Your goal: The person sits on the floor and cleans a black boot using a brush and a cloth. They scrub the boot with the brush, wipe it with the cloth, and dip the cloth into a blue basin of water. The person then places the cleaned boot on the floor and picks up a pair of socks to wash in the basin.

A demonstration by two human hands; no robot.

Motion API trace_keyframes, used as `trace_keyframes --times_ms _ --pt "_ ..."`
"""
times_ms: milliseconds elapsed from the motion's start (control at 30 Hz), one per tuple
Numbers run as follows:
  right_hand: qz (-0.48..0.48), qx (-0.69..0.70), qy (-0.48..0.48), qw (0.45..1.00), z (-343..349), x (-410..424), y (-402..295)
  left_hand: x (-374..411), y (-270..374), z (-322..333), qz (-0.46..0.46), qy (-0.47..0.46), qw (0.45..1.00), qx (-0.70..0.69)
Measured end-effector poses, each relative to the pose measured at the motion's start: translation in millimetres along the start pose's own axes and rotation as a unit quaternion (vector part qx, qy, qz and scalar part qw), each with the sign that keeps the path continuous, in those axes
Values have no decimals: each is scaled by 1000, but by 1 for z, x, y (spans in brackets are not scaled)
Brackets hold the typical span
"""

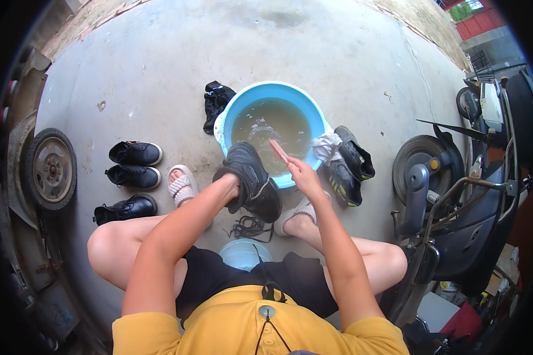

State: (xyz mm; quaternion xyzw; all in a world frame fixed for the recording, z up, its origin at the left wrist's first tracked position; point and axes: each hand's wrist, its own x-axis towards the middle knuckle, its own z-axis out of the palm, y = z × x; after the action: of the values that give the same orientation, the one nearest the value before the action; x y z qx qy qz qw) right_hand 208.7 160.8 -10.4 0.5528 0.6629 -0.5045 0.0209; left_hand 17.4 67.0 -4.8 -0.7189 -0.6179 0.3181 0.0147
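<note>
My left hand (232, 182) is pushed into the opening of a black shoe (255, 179), its fingers hidden inside. The shoe is held up at the near rim of a light-blue plastic basin (273, 91) and partly overlaps it. Murky brownish water (271, 122) with a little foam fills the lower part of the basin. In my right hand (303, 175) is a pink brush (278, 150), its far end over the water, just right of the shoe. Loose dark shoelaces (248, 227) lie on the concrete below the shoe, between my sandalled feet.
Black shoes (133, 176) stand at left, and a black cloth item (217, 104) lies beside the basin. A whitish cloth (326, 147) touches dark shoes with yellow-green stripes (343, 181) at right. A wheel (51, 168) and an electric scooter (453, 226) flank the floor.
</note>
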Motion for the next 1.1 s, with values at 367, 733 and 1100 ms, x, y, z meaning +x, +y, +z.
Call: trace_keyframes --times_ms 367,733,1100 --pt "-112 27 40 993 32 -48 -23 19 12 40 -85 21 912 -401" --pt "-93 -182 91 975 31 24 -56 6 39 49 -49 72 697 -711" --pt "5 -394 -131 910 2 98 30 -1 29 22 -17 121 737 -664"
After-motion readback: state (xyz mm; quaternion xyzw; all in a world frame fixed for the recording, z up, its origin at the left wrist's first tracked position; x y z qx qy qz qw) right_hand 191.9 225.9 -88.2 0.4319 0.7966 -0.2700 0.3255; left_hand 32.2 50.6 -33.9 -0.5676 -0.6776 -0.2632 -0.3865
